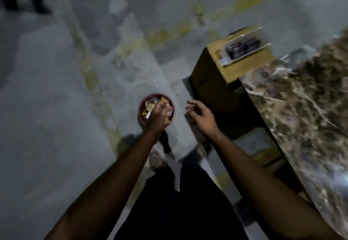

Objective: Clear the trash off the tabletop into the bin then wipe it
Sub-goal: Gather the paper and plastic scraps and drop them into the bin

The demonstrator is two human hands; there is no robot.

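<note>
A: Head view first. Where is the left hand?

B: Stretched out over the round, dark-red bin, which stands on the grey floor directly beneath it. The fingers are curled downward over the bin's mouth. A small pale scrap shows at the hand's left edge, but blur keeps me from telling whether the fingers pinch it or whether it already lies among the rest.

A: What is in the bin?

B: Crumpled trash, yellowish and pale pieces, visible just beyond and left of the left hand's knuckles.

A: And the right hand?

B: Just to the right of the bin, apart from it, hanging in the air with the fingers loosely spread and slightly bent. It has nothing in it.

A: The tabletop?

B: The marbled tabletop runs along the far right, to the right of the right forearm, well apart from both hands. The picture is too smeared there to tell whether anything lies on it.

A: Anything else close by?

B: Beyond the right hand a brown cardboard box sits against the table's end, with a blurred flat object on top. Below both forearms are the person's dark trousers.
</note>
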